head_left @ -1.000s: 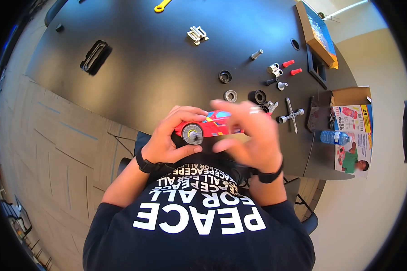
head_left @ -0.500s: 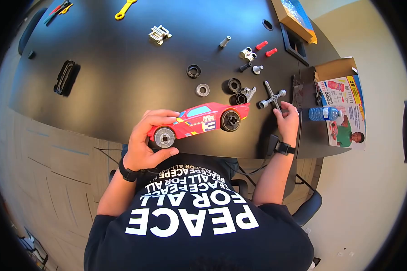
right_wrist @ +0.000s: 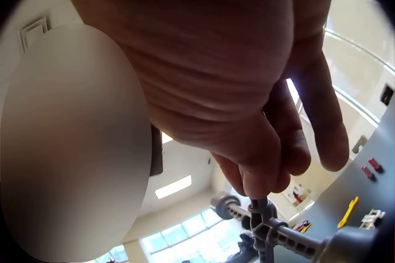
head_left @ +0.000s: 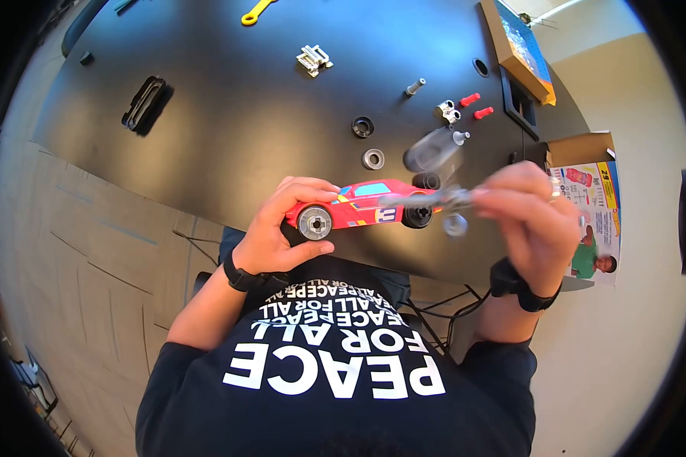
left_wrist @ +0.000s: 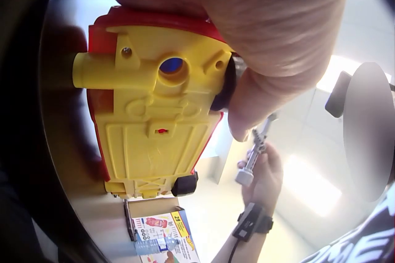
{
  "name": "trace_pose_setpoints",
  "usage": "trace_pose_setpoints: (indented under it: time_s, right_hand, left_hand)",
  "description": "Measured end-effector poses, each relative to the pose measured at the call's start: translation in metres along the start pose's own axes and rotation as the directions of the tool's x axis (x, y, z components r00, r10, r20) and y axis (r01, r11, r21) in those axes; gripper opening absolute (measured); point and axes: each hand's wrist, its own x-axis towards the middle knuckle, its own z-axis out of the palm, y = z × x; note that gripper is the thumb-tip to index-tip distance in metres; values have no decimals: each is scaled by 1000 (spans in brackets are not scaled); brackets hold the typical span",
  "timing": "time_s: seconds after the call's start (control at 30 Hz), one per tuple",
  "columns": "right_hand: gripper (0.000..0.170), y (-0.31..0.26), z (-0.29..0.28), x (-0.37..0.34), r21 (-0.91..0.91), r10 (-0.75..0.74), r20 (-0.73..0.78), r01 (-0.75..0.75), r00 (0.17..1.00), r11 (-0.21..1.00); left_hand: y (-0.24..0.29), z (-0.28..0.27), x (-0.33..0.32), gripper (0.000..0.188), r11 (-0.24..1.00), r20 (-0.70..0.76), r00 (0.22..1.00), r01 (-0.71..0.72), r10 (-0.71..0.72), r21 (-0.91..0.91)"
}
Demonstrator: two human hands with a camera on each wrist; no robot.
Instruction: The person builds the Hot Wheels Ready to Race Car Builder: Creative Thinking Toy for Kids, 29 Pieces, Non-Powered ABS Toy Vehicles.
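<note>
My left hand point(head_left: 278, 228) grips a red toy car point(head_left: 370, 192) by its left end, thumb below and fingers over the top. The car's side, with a grey-hubbed wheel point(head_left: 314, 224) and a black wheel point(head_left: 417, 217), faces me. In the left wrist view its yellow underside point(left_wrist: 151, 152) shows, with a round hole near the hand. My right hand point(head_left: 537, 217) pinches a grey four-way lug wrench point(right_wrist: 265, 227) by one arm, between thumb and fingers. Blurred in the head view, the wrench overlaps the car's right end.
Beyond the car lie a black ring point(head_left: 363, 126), a grey ring point(head_left: 373, 158), a grey bolt-like piece point(head_left: 415, 87), red pieces point(head_left: 476, 107) and a silver engine-like part point(head_left: 313, 60). A printed box point(head_left: 606, 198) stands at right, with a water bottle point(left_wrist: 154, 246) by it.
My right hand left the car, took the lug wrench from the table at right, and brought it up to the car's right end. My left hand keeps its grip on the car.
</note>
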Motion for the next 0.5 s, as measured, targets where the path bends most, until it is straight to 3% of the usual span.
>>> trace_pose_setpoints:
  time_s: [0.13,0.2,0.3,0.37,0.5]
  right_hand:
    - [28,-21,27,47,59,-259,248,252,934,966]
    - [28,-32,36,58,26,-266,291,270,919,962]
    - [25,-40,37,70,-10,-293,361,317,885,948]
    - [35,-45,35,77,-54,-325,406,378,854,924]
    - [33,-49,49,83,-24,-383,407,429,829,903]
  left_hand:
    - [-3,2,-1,68,999,-20,1000,-16,17,45]
    - [-3,4,-2,68,997,-40,998,-38,41,73]
    - [-1,9,-5,69,999,-74,997,23,-26,-41]
    - [-4,11,-6,60,998,-112,993,22,-29,-57]
    - [-1,6,-3,56,998,-86,996,-32,36,45]
